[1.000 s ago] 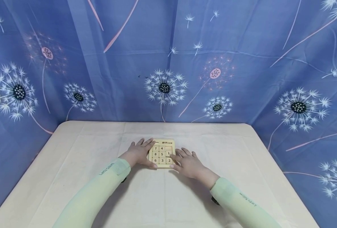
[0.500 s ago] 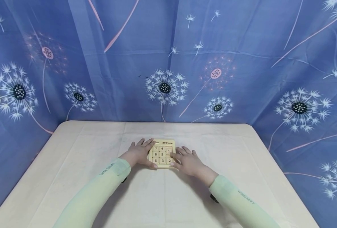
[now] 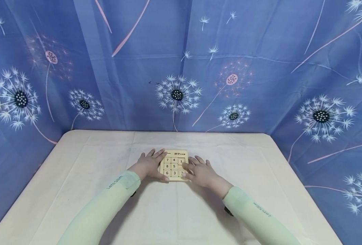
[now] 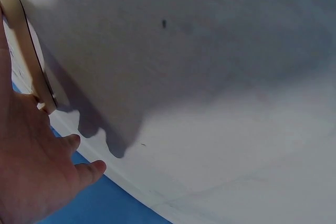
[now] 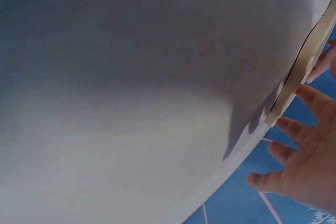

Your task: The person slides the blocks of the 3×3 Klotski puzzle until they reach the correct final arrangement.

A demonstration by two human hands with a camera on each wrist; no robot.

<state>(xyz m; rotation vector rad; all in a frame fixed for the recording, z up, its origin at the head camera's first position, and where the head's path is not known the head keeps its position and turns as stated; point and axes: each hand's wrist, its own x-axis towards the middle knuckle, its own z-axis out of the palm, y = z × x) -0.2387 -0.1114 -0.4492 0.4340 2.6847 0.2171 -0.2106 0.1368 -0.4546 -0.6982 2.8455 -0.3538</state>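
Note:
A pale wooden sliding number puzzle (image 3: 177, 179) lies on the table in the head view. My left hand (image 3: 150, 166) holds its left side, thumb at the near corner and fingers at the far one. Over the right side reaches my right hand (image 3: 203, 173), its index fingertip just below the tile marked 1 (image 3: 181, 161) and its thumb touching the tile marked 2. Tile 1 sits at the top right, and a gap shows beneath it, partly behind the index finger. Each wrist view catches only the puzzle's edge (image 4: 26, 45) beside that hand.
A cream cloth covers the table (image 3: 113, 146), which has rounded far corners. Blue curtains (image 3: 132, 68) with dandelion prints stand behind it and along both sides. Pale green sleeves (image 3: 101, 207) cover both forearms.
Tile 1 has slid away from me into the top right space, leaving the gap below it. My right hand has shifted slightly. The left hand has stayed still.

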